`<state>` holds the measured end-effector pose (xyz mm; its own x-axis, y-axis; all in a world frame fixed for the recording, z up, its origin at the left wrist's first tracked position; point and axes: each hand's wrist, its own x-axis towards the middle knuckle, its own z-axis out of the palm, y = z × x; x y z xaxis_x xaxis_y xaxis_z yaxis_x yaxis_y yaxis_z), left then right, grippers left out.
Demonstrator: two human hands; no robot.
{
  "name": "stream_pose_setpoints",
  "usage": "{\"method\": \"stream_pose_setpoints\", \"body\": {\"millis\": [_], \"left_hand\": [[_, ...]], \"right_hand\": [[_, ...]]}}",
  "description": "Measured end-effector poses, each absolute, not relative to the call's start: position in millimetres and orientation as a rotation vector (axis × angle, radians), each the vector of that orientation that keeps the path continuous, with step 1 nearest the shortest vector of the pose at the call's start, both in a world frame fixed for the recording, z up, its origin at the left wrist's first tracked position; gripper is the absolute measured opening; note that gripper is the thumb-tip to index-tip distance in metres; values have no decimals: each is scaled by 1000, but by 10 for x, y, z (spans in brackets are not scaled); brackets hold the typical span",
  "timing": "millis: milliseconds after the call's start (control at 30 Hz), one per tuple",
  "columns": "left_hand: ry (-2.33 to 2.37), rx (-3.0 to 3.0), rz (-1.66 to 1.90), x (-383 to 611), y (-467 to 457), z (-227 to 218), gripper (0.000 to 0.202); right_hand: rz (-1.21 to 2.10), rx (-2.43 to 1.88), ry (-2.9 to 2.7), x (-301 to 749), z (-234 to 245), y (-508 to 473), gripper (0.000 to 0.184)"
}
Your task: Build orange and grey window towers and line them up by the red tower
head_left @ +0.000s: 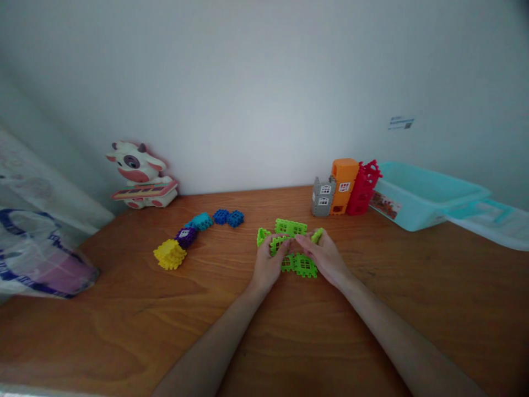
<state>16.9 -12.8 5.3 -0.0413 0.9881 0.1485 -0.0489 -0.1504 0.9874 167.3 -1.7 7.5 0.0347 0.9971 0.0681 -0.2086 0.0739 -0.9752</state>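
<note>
Now left hand (268,263), right hand (325,258): fingers (305,241) clamped on green waffle blocks (291,227)

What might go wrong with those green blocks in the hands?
The green plastic building pieces are squeezed between the left hand and the right hand, so they might pop apart or spring loose. A flying piece could then bump the grey, orange and red block towers standing just beyond them, and those might tip over.
</note>
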Motion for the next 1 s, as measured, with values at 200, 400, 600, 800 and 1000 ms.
{"method": "stream_pose_setpoints", "body": {"millis": [200,400,600,800,1000], "left_hand": [[1175,1355,1418,164,-105,39,27],[1235,1404,1443,167,-101,12,28],[1262,1412,1381,155,-92,-3,31],[1235,1394,1384,158,-60,-27,26],[1222,1367,1391,157,-88,10,27]], "right_hand": [[1099,-1125,-1149,1661,-24,2,29],[958,-1155,-1411,1707,8,7,40],[898,-1246,-1441,1733,-10,12,32],[840,-1215,-1542,1720,-9,-15,28],[931,-1182,-1553,1725,-30,1,31]]}}
